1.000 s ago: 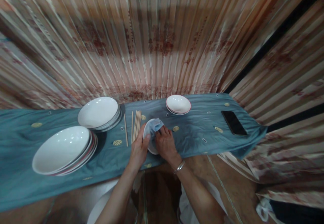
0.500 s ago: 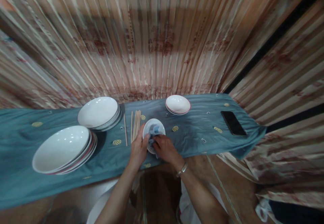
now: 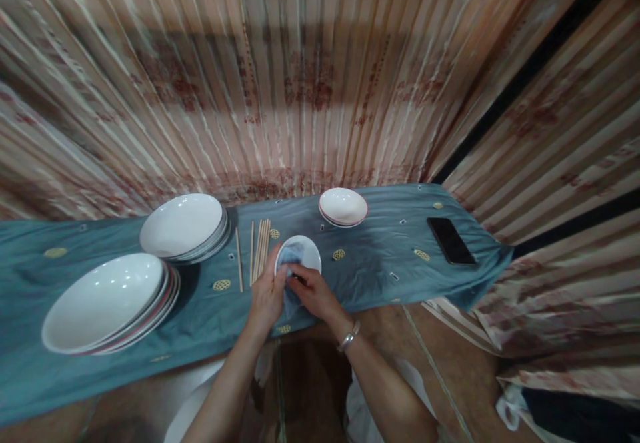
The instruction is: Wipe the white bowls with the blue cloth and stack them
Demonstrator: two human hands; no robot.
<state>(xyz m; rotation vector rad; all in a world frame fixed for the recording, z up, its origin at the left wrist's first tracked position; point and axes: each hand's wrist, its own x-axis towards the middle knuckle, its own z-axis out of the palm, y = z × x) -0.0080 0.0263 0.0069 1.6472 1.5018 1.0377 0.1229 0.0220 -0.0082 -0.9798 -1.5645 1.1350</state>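
Observation:
A small white bowl (image 3: 312, 251) is held over the table's front part, tilted towards me. My left hand (image 3: 269, 291) grips its left side, thumb over the rim. My right hand (image 3: 314, 291) is closed on a blue-grey cloth (image 3: 291, 253) at the bowl's near edge. Part of the cloth lies inside the bowl and part hangs below, between my hands. Just left of the bowl, several wooden chopsticks (image 3: 261, 246) lie side by side, with a single chopstick (image 3: 239, 259) apart from them. The bowl's near rim is hidden by my fingers.
Two stacks of large white bowls, a front stack (image 3: 105, 303) and a back stack (image 3: 183, 226), stand at left. Small red-rimmed bowls (image 3: 343, 207) sit stacked at the back. A black phone (image 3: 451, 241) lies right on the green tablecloth (image 3: 370, 263). A curtain (image 3: 310, 96) hangs behind.
The cloth has shifted from the bowl's middle to its left and near side, and more hangs below. My right hand has drawn nearer my left. The whole view has shifted slightly.

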